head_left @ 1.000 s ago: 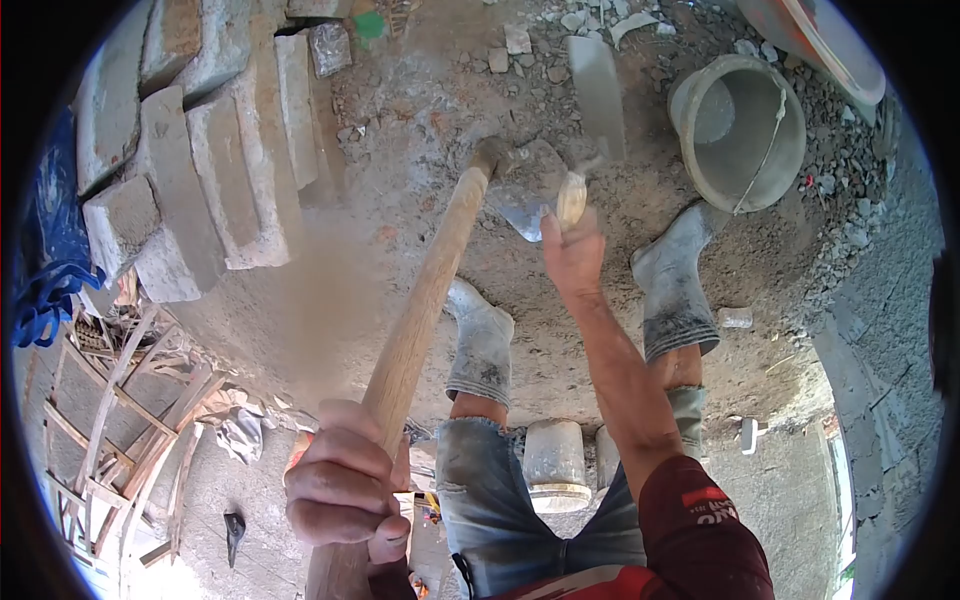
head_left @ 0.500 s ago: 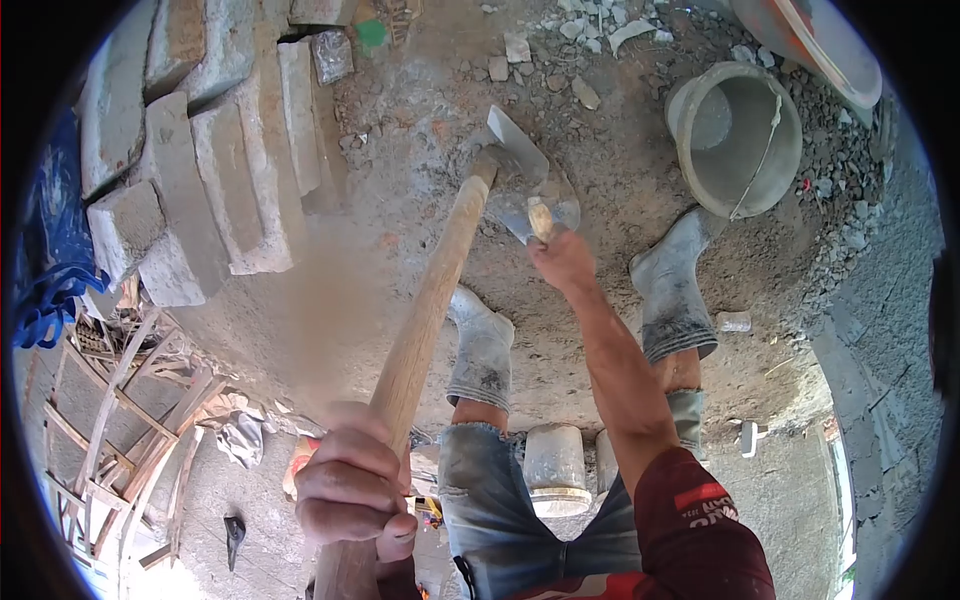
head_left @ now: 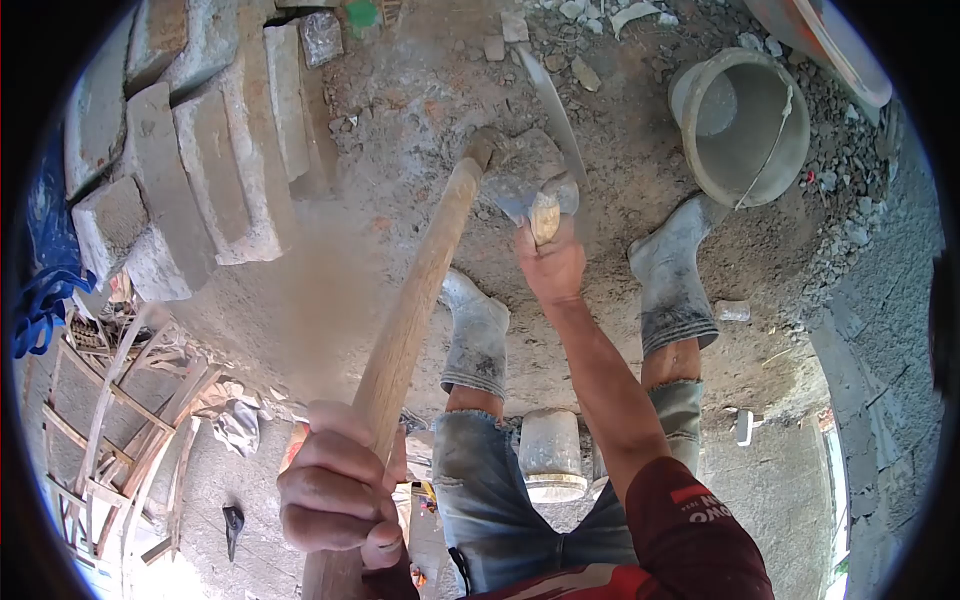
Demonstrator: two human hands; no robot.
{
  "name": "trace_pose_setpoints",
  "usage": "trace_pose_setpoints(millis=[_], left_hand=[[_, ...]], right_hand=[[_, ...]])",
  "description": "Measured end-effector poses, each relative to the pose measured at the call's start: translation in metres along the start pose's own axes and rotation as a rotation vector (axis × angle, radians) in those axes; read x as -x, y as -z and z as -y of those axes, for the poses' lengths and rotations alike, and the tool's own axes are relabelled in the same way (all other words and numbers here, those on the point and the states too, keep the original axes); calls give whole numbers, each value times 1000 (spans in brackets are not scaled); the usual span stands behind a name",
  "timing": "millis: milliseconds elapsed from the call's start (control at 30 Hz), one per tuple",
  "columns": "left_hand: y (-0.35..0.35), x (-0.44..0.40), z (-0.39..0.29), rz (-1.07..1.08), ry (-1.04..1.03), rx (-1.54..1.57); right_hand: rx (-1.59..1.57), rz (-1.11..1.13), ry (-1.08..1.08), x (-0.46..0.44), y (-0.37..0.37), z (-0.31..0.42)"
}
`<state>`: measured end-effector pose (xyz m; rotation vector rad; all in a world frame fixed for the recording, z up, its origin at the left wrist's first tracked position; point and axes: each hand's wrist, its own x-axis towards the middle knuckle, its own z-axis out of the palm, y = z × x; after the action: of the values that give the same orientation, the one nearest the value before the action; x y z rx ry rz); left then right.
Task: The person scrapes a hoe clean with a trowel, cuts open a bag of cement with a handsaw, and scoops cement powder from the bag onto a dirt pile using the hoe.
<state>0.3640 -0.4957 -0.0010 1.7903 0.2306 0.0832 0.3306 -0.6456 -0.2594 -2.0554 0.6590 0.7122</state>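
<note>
My left hand (head_left: 338,478) is wrapped round the thick wooden handle of a hoe (head_left: 415,285), low in the view. The handle slants away from me to the hoe's dusty metal blade (head_left: 525,165) near the ground. In my right hand (head_left: 552,262) is the short wooden grip of a trowel (head_left: 556,112). The trowel's blade stands nearly edge-on, just beside the right side of the hoe blade; whether the two touch I cannot tell. Grey dirt or mortar coats the hoe blade.
A mortar-smeared bucket (head_left: 745,130) with a wire handle stands at the upper right, beside gravel (head_left: 840,215). Concrete blocks (head_left: 170,185) are stacked at the left. My grey boots (head_left: 475,330) stand on the dirt floor. Wooden frames (head_left: 125,420) lie at lower left.
The trowel has turned from lying across the hoe blade to nearly edge-on, its tip now farther away and to the right. My right hand has shifted slightly left; the left still grips the handle.
</note>
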Motion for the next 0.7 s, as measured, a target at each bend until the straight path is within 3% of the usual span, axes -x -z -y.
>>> trace_pose_setpoints(millis=[67,200,267,400,467,500,567,600,667,700], left_hand=[[2,-1,1,40,-10,6],[4,-3,1,38,7,14],[2,-1,4,18,-3,40],[4,-3,1,58,-17,24],[5,-4,1,97,0,-3],[5,-6,3,95,-7,-7],[3,-4,3,16,-10,31],[3,-3,7,17,-45,48],[2,-2,8,14,-46,53],[2,-3,7,17,-56,50]], right_hand=[[370,297,-134,-22,-20,-33],[265,277,-69,-29,0,-14],[-73,82,14,-10,11,8],[42,-47,73,-18,-23,-19],[377,271,-136,-33,-27,-27],[374,269,-129,-32,-17,-5],[223,176,-72,-14,5,24],[234,184,-86,-8,4,20],[-119,29,46,-6,0,14],[-119,26,47,-12,-8,-1]])
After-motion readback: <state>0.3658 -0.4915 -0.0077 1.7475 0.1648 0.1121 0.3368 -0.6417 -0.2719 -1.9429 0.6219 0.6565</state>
